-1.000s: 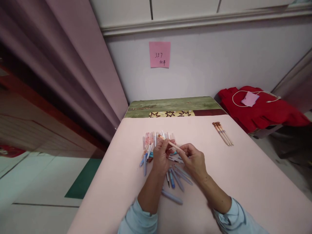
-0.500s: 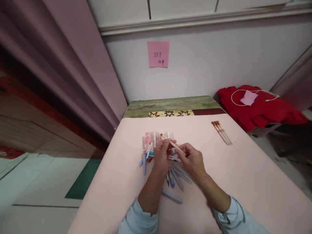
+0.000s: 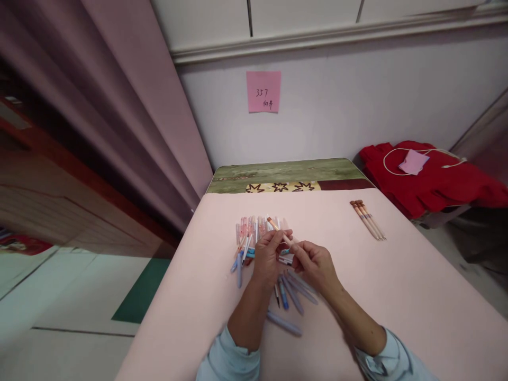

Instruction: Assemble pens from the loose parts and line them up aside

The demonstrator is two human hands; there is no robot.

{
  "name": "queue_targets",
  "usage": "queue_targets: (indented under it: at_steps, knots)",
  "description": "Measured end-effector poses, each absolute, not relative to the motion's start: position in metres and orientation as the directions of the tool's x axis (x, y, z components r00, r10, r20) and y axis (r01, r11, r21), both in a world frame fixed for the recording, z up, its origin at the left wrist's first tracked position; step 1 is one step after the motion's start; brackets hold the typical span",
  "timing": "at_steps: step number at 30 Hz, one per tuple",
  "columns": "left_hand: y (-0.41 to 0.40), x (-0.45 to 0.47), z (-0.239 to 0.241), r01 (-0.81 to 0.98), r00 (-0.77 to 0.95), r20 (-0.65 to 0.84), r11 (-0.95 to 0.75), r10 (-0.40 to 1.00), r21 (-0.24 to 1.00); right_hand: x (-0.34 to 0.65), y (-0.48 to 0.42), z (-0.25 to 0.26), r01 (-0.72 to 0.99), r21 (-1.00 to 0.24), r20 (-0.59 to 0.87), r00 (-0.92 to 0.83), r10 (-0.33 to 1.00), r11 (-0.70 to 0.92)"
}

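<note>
Lying around left hand (image 3: pixel 267 260): pens (image 3: pixel 293 295)

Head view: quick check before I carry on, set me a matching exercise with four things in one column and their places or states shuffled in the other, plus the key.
Things:
1. single brown-ended pen
2. group of brown-ended pens
3. note reading 357
4. cloth

Places or states:
A. red, heaped beyond the right side of the table
B. lying side by side near the table's right edge
C. held in the fingers of the left hand and the right hand
D. pink, on the wall

Right pairs: 1-C, 2-B, 3-D, 4-A
</note>
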State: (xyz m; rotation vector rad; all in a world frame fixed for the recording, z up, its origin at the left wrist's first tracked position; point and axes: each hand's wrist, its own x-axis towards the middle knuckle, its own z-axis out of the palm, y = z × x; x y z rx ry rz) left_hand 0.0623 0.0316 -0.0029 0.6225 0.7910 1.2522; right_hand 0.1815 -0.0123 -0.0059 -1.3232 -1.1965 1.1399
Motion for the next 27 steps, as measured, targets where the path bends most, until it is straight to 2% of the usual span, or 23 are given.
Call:
queue_targets:
  at_steps: [3,5,7,11,14,27]
  knots:
    - [0.030,0.061,-0.002,-0.563,0.151,-0.160,0.218,0.976,0.798,0.182,-0.011,-0.004,-0.206,-0.953,-0.211,-0.071,0.975,-0.222]
    - [0.030,0.061,-0.002,-0.553,0.165,-0.164,0.229,0.973,0.801,0.182,-0.010,-0.002,-0.272,-0.915,-0.270,-0.131,0.954,-0.296]
    - [0.031,0.061,-0.002,-0.553,0.152,-0.171,0.227,0.973,0.801,0.182,-0.010,-0.001,-0.247,-0.929,-0.249,-0.129,0.960,-0.275]
    - [0.031,0.063,-0.003,-0.530,0.087,-0.170,0.190,0.982,0.826,0.183,-0.009,-0.002,-0.043,-0.997,-0.070,0.053,0.996,-0.068]
    - [0.031,0.064,-0.002,-0.467,0.088,-0.165,0.187,0.982,0.864,0.183,-0.009,-0.005,0.059,-0.998,-0.006,0.131,0.991,-0.013]
    - [0.027,0.065,0.000,-0.485,0.201,-0.120,0.206,0.972,0.850,0.184,-0.011,0.006,-0.283,-0.938,-0.173,-0.117,0.978,-0.199]
